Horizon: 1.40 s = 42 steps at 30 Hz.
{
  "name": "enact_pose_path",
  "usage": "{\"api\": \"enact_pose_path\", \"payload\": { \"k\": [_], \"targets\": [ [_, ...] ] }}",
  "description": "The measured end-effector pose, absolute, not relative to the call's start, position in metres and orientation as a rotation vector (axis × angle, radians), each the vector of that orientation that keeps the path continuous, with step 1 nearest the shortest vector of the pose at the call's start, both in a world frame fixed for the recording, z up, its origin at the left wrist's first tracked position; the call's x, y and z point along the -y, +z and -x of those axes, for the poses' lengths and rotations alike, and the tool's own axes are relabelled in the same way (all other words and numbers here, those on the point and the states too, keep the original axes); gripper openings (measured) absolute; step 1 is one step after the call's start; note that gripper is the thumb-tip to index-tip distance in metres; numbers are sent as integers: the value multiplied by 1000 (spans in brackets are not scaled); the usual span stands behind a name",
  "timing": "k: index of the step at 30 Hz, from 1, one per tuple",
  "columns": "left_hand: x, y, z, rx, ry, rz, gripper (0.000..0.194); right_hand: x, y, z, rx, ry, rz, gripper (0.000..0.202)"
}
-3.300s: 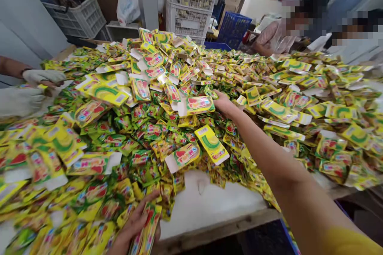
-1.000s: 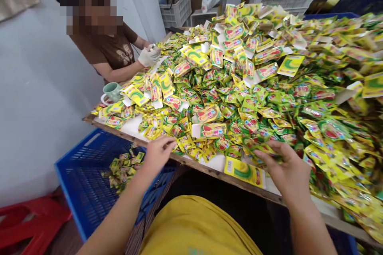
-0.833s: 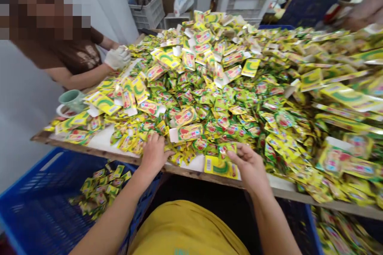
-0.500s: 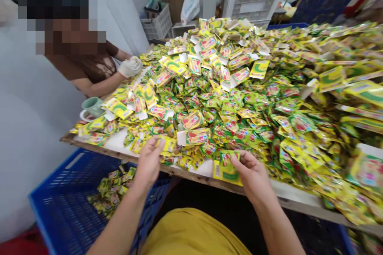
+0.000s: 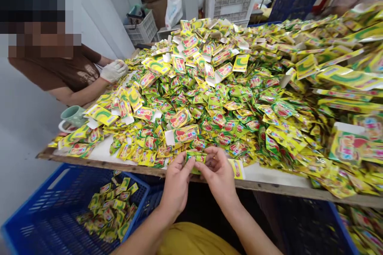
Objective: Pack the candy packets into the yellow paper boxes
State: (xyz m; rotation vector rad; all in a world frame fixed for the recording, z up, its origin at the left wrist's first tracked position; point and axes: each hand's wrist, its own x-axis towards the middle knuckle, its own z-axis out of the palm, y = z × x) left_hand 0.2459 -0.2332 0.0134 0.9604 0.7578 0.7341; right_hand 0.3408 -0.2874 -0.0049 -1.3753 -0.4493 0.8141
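Both hands meet at the table's front edge around a small green and yellow packet. My left hand pinches its left side with thumb and fingers. On the right side, my right hand grips it the same way. A flat yellow box lies on the table just right of my right hand. Behind the hands, a large heap of green and yellow sachets is mixed with flat boxes, one of them a yellow box with an open white flap.
The wooden table edge runs across in front of me. Below it at left is a blue crate with packets inside. A person with a gloved hand works at the left, near a green mug. White crates stand behind.
My hands have come together from apart, and the packet from my right hand is now between both. The yellow box has left my right hand's grasp area. The view has shifted right.
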Motion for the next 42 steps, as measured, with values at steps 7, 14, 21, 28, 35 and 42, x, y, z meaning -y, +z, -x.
{"api": "enact_pose_path", "payload": {
  "k": [7,14,21,28,35,42],
  "targets": [
    [217,17,-238,-740,840,-1805,23,304,0,-356,652,838,1377,25],
    [171,0,-208,-1393,1169,-1916,17,363,-14,-434,398,388,1783,41],
    [223,-6,-279,-237,373,-2449,30,389,-26,-437,462,392,1913,31],
    [208,-23,-296,-117,157,-2316,68,383,-26,-428,427,428,1919,33],
    [215,-10,-285,-440,356,-2155,25,347,8,-414,468,418,1457,25],
    [213,-17,-290,-586,441,-1856,29,341,9,-424,1000,277,1734,15]
  ]
}}
